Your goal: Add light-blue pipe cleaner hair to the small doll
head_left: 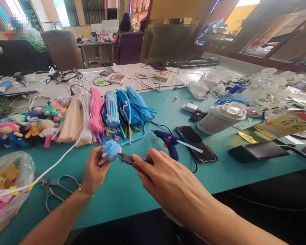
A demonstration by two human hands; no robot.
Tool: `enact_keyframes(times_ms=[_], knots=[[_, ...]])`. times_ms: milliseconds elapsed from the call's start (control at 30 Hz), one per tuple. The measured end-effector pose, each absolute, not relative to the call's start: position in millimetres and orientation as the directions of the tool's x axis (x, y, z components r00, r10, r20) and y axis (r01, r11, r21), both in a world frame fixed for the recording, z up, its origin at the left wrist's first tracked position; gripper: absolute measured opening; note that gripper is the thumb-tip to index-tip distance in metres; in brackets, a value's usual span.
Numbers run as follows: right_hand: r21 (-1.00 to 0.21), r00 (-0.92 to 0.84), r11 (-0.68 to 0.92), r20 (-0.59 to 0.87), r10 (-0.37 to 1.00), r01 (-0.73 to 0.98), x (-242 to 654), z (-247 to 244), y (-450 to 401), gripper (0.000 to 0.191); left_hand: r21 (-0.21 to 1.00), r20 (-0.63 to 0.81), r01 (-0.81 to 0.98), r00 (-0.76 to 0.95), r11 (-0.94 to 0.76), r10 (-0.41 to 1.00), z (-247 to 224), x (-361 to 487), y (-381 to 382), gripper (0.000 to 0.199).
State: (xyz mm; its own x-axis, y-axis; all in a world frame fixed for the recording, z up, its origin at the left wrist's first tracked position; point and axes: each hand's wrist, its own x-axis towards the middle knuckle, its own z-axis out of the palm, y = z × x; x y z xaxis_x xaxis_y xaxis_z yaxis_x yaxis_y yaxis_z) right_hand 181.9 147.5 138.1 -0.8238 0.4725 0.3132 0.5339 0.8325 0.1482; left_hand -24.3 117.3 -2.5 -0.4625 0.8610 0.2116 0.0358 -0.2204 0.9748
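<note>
My left hand (95,170) is closed round a light blue ball of wound pipe cleaner (111,151), its fingers on the ball's left and lower side. A loose strand of blue pipe cleaner (136,140) runs from the top of the ball to the right. With my right hand (159,170) I grip a pair of cutting pliers (126,158), whose dark jaws touch or nearly touch the ball's right side. Behind my hands lie bundles of pipe cleaners: peach (71,122), pink (96,112) and blue (135,107).
A blue glue gun (169,141) lies by a phone (197,143) on the green mat (127,197). Scissors (49,183) and a plastic bag (22,160) are at left, below several small dolls (38,122). A lidded cup (221,117) stands at right. A white cable (66,153) crosses the left side.
</note>
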Motion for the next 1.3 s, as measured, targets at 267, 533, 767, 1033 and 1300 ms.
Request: enact_keyframes(times_ms=[267, 533, 767, 1033, 1300], knots=[[0.180, -0.839, 0.839, 0.309, 0.447, 0.513, 180.1, 138.6, 148.0, 0.020, 0.978, 0.204, 0.049, -0.439, -0.204, 0.875, -4.8, -25.1, 115.5, 0.039], [0.083, -0.813, 0.828, 0.267, 0.517, 0.554, 180.7, 142.1, 146.0, 0.018, 0.975, 0.218, 0.058, -0.459, -0.216, 0.861, -3.1, -23.9, 116.0, 0.039], [0.099, -0.822, 0.832, 0.255, 0.509, 0.546, 180.4, 143.3, 144.5, 0.020, 0.972, 0.228, 0.054, -0.460, -0.229, 0.858, -0.9, -23.9, 115.7, 0.036], [0.112, -0.823, 0.829, 0.249, 0.510, 0.547, 178.4, 143.5, 144.5, 0.016, 0.956, 0.293, 0.126, -0.456, -0.264, 0.841, -0.3, -25.7, 115.1, 0.031], [0.139, -0.832, 0.830, 0.233, 0.503, 0.540, 176.7, 147.6, 142.6, 0.015, 0.922, 0.385, 0.226, -0.437, -0.315, 0.813, -4.0, -25.9, 114.1, 0.024]])
